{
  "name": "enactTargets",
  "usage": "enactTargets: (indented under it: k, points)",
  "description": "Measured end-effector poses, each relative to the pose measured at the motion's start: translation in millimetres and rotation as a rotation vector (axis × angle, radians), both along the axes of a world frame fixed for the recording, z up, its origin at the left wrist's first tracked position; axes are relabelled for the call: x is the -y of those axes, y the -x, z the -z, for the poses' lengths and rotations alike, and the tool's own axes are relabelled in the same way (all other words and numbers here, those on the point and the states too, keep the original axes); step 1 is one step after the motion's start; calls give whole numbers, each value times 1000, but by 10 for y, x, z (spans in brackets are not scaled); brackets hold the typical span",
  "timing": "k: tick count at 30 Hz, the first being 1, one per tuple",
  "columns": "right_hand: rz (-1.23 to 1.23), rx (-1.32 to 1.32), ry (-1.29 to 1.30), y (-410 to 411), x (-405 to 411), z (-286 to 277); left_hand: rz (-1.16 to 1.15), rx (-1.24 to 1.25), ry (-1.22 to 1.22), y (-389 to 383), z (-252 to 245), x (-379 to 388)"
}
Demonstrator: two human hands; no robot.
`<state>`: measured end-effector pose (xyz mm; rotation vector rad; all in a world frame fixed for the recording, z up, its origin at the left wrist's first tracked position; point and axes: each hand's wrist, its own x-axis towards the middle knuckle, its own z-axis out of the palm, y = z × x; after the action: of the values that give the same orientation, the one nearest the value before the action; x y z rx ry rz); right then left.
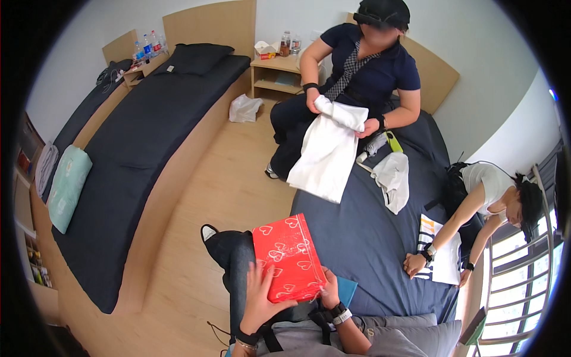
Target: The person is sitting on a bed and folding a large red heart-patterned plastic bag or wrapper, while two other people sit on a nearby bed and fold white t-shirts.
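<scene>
A red plastic bag or wrapped packet with white heart outlines [287, 254] rests over my lap, its near edge bunched. My left hand [262, 292] lies against its near left corner, fingers spread over the surface and thumb along the near edge. At the near right corner, my right hand [330, 288] grips the packet, the thumb side showing and other fingers partly hidden beneath. Part of a flat blue item [347, 290] shows beside my right hand, on the dark bed. What the packet holds cannot be seen.
A seated person holds white cloth [330, 151] across from me; another at right touches a printed white garment [439, 250]. A white drawstring bag [392, 180] lies on the bed [357, 232]. Grey cushions [415, 330] are beside me, metal railing [513, 294] at right.
</scene>
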<state>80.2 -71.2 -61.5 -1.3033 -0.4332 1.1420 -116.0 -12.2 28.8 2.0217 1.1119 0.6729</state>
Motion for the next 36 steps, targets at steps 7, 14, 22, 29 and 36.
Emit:
enactTargets:
  k: [7, 14, 22, 29, 36]
  points:
    - [-69, -13, -13, 233, -59, -398, -52, -139, -128, -16, 44, 263]
    - [-221, -39, -15, 141, -80, -552, -523, 481, 397, 329, 335, 267]
    - [-273, 127, 110, 53, 27, -525, -739, 814, 304, 504, 532, 258]
    - [-275, 145, 166, 65, 35, -378, -908, 906, 356, 650, 686, 254]
    - [-333, 561, 282, 4, 83, -214, -1096, 627, 277, 938, 1043, 280]
